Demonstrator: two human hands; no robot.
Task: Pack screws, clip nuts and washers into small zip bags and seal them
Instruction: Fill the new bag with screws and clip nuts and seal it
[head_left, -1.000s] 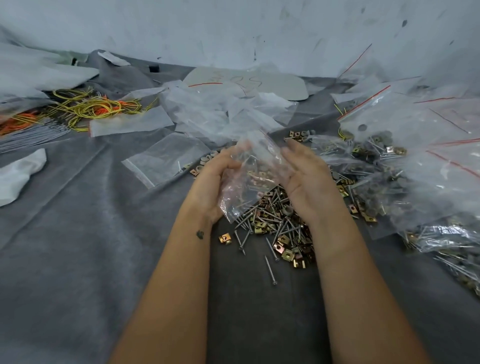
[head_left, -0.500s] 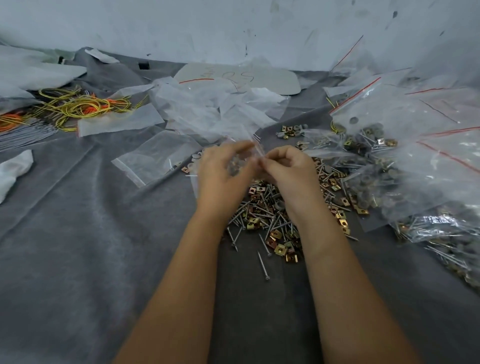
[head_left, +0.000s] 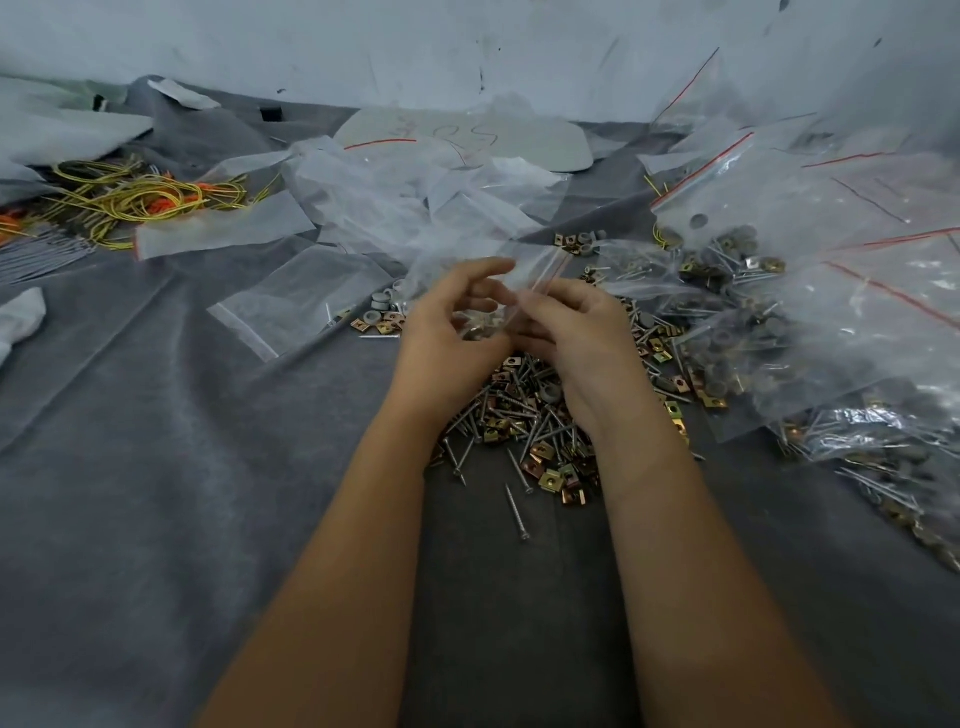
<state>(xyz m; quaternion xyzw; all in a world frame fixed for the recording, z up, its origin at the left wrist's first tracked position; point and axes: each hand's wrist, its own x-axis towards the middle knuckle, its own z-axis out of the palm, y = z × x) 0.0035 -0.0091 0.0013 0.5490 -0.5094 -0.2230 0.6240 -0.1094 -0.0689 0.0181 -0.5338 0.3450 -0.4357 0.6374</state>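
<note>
The small clear plastic zip bag (head_left: 511, 291) sits between my two hands, raised just above the loose heap of silver screws and brass-coloured clip nuts (head_left: 524, 421) on the grey felt-covered worktop (head_left: 156, 467). I can see a few fasteners bunched in its lower part, near the palms, while its mouth with the thin red zip line points up and away from me. My left hand (head_left: 452, 332) has its fingers curled round the bag's left side, thumb and forefinger lifted toward the top edge; my right hand (head_left: 571, 338) pinches the zip strip from the right. I judge this hold is meant to press the seal closed — contents hanging low so the strip stays free of metal.

Half a second ago both hands were bunched tight together over the bag's top; now they have drawn slightly apart and the strip shows stretched between them. A second ago the bag was held wide and upright, the palms flat against its sides.

Round a little further out lie grey round washers (head_left: 382, 304) left of the hands, an empty flat zip bag (head_left: 291, 304) beyond them, large clear bags of mixed hardware (head_left: 779, 312) to the right, and a tangle of yellow and orange wires (head_left: 140, 200) at far left.
</note>
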